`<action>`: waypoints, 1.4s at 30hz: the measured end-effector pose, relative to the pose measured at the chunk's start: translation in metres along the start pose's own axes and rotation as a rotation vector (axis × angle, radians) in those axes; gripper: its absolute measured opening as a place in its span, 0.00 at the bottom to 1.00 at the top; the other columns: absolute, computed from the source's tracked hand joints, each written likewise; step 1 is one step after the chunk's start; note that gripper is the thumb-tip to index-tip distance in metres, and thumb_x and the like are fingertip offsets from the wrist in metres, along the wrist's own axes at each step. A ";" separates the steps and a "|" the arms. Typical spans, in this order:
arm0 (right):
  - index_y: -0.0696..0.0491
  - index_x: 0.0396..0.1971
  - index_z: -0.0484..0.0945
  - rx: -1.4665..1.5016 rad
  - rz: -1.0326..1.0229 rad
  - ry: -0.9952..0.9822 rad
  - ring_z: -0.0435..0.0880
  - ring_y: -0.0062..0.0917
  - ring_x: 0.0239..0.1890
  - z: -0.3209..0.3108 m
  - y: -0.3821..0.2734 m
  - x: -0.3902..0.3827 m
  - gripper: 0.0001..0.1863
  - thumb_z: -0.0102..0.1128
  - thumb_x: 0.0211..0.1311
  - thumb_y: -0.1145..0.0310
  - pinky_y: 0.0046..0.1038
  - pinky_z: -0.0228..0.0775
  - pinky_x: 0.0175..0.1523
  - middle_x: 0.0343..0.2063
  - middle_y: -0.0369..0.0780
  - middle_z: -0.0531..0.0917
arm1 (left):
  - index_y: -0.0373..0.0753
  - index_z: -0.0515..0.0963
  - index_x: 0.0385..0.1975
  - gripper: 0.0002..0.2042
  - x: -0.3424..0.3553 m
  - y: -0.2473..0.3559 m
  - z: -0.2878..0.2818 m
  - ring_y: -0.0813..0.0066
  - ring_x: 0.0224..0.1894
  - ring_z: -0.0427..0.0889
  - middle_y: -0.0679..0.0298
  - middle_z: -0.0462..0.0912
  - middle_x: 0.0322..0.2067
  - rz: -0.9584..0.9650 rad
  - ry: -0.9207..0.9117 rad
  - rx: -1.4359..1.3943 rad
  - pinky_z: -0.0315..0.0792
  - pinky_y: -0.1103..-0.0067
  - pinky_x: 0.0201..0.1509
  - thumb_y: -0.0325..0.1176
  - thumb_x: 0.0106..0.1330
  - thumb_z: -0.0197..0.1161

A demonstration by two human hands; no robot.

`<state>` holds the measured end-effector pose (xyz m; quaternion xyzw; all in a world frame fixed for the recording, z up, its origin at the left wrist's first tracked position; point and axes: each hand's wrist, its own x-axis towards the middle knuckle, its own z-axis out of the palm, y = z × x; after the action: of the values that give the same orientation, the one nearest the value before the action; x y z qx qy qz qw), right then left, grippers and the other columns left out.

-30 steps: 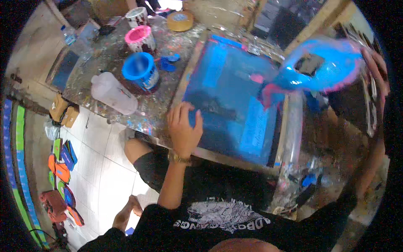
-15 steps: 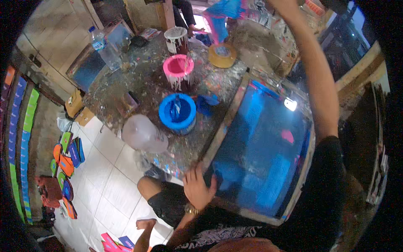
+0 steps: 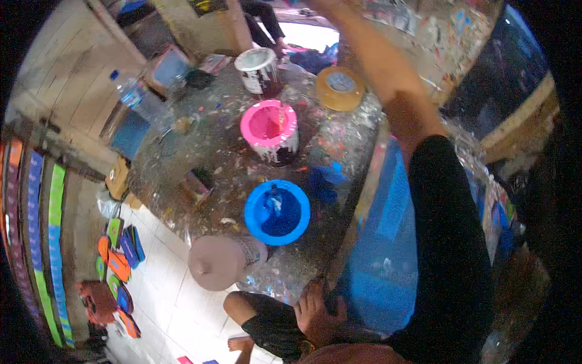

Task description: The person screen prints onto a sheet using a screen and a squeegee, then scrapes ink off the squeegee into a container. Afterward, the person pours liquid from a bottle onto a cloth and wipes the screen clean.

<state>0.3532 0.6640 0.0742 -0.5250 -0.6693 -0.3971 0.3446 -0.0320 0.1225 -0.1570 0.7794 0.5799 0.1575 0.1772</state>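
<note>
The left hand (image 3: 316, 312) was rested at the near-left part of the wooden frame (image 3: 357, 233) around the blue screen (image 3: 379, 273). Its fingers were kept slightly parted and bent over the frame's edge, the thumb was set apart toward the screen, and nothing was seen held in it. The right forearm (image 3: 388, 67) was stretched forward to the upper edge of the view. The right hand was cut off there, so its opening and whatever was held in it could not be told.

The screen was placed at the right of the paint-spotted worktop (image 3: 212, 139), partly hidden by the black sleeve (image 3: 448, 230). To its left were seen a blue-rimmed bucket (image 3: 250, 209) with a dark blue rag (image 3: 321, 185) just beside it, a pink-rimmed bucket (image 3: 282, 148) and a roll of tape (image 3: 327, 97). A pale bottle (image 3: 213, 264) was set near the worktop's edge.

Half a second earlier, a blue-and-pink sheet had been visible beyond the tape; it was no longer seen. More of the screen was covered by the right arm than before, while the left hand had been kept at the frame.
</note>
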 end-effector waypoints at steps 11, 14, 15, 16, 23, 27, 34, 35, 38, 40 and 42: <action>0.52 0.49 0.77 0.017 0.150 -0.664 0.83 0.45 0.43 -0.050 -0.069 -0.185 0.19 0.59 0.57 0.63 0.44 0.78 0.45 0.42 0.50 0.81 | 0.38 0.73 0.55 0.28 0.006 -0.004 -0.011 0.53 0.54 0.75 0.54 0.78 0.51 -0.023 0.025 -0.087 0.67 0.61 0.56 0.45 0.54 0.63; 0.54 0.49 0.78 0.034 0.145 -0.760 0.82 0.47 0.44 -0.162 -0.077 -0.254 0.19 0.57 0.59 0.63 0.44 0.76 0.49 0.44 0.52 0.80 | 0.37 0.73 0.55 0.28 -0.001 -0.005 -0.005 0.52 0.54 0.75 0.54 0.78 0.51 0.052 0.034 -0.101 0.67 0.61 0.56 0.44 0.54 0.63; 0.55 0.48 0.79 -0.029 0.231 -0.923 0.82 0.46 0.44 -0.203 -0.077 -0.272 0.18 0.57 0.59 0.63 0.44 0.75 0.49 0.44 0.52 0.80 | 0.37 0.73 0.55 0.27 -0.003 -0.005 -0.003 0.52 0.54 0.75 0.54 0.78 0.51 0.042 0.053 -0.117 0.66 0.61 0.56 0.44 0.55 0.62; 0.55 0.46 0.79 -0.084 0.323 -1.073 0.81 0.46 0.44 -0.239 -0.080 -0.287 0.17 0.58 0.60 0.63 0.44 0.75 0.49 0.44 0.52 0.80 | 0.37 0.73 0.54 0.27 -0.001 -0.007 -0.001 0.52 0.54 0.75 0.53 0.78 0.51 0.029 0.079 -0.126 0.66 0.61 0.56 0.43 0.56 0.62; 0.55 0.40 0.81 -0.272 0.601 -1.055 0.82 0.44 0.39 -0.521 -0.098 -0.414 0.15 0.61 0.60 0.61 0.41 0.75 0.46 0.38 0.48 0.82 | 0.36 0.72 0.55 0.27 -0.010 -0.010 0.011 0.50 0.53 0.75 0.50 0.77 0.51 0.152 0.154 -0.144 0.65 0.61 0.57 0.44 0.59 0.62; 0.56 0.39 0.82 -0.393 0.930 -1.006 0.82 0.44 0.40 -0.610 -0.121 -0.454 0.14 0.62 0.60 0.61 0.40 0.75 0.47 0.39 0.48 0.82 | 0.31 0.72 0.56 0.26 -0.011 -0.016 0.007 0.45 0.55 0.73 0.46 0.76 0.52 0.184 0.230 -0.172 0.64 0.60 0.60 0.40 0.59 0.63; 0.58 0.40 0.80 -0.526 1.174 -0.931 0.82 0.44 0.44 -0.737 -0.078 -0.553 0.13 0.58 0.61 0.65 0.42 0.74 0.48 0.42 0.52 0.81 | 0.33 0.70 0.57 0.26 -0.016 -0.026 0.018 0.46 0.55 0.74 0.47 0.75 0.54 0.169 0.224 -0.072 0.66 0.60 0.60 0.38 0.61 0.64; 0.58 0.42 0.80 -0.502 1.170 -0.857 0.82 0.44 0.45 -0.744 -0.073 -0.560 0.14 0.58 0.61 0.65 0.42 0.74 0.49 0.43 0.53 0.81 | 0.35 0.70 0.58 0.26 -0.017 -0.026 0.018 0.47 0.55 0.74 0.46 0.75 0.55 0.087 0.168 -0.111 0.67 0.60 0.59 0.37 0.61 0.63; 0.58 0.44 0.79 -0.429 1.165 -0.655 0.81 0.45 0.46 -0.748 -0.048 -0.583 0.15 0.57 0.61 0.65 0.43 0.72 0.52 0.45 0.54 0.80 | 0.35 0.70 0.58 0.25 -0.021 -0.013 0.005 0.46 0.56 0.73 0.45 0.74 0.55 0.181 0.173 -0.105 0.66 0.60 0.60 0.35 0.61 0.63; 0.57 0.45 0.79 -0.476 1.162 -0.615 0.81 0.45 0.47 -0.737 -0.015 -0.600 0.16 0.57 0.61 0.64 0.42 0.71 0.53 0.45 0.55 0.80 | 0.34 0.70 0.58 0.25 -0.021 -0.027 0.018 0.45 0.56 0.73 0.45 0.74 0.55 0.199 0.185 -0.207 0.66 0.60 0.60 0.34 0.61 0.63; 0.57 0.46 0.80 -0.520 1.171 -0.604 0.81 0.46 0.47 -0.714 0.016 -0.609 0.17 0.58 0.61 0.62 0.42 0.71 0.54 0.44 0.55 0.80 | 0.33 0.70 0.58 0.24 -0.020 -0.022 0.018 0.44 0.56 0.72 0.44 0.74 0.55 0.211 0.198 -0.302 0.65 0.60 0.61 0.32 0.61 0.62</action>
<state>0.5287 -0.2330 -0.1386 -0.9511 -0.2269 -0.1303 0.1643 -0.0485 0.1076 -0.1840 0.7812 0.4794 0.3362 0.2164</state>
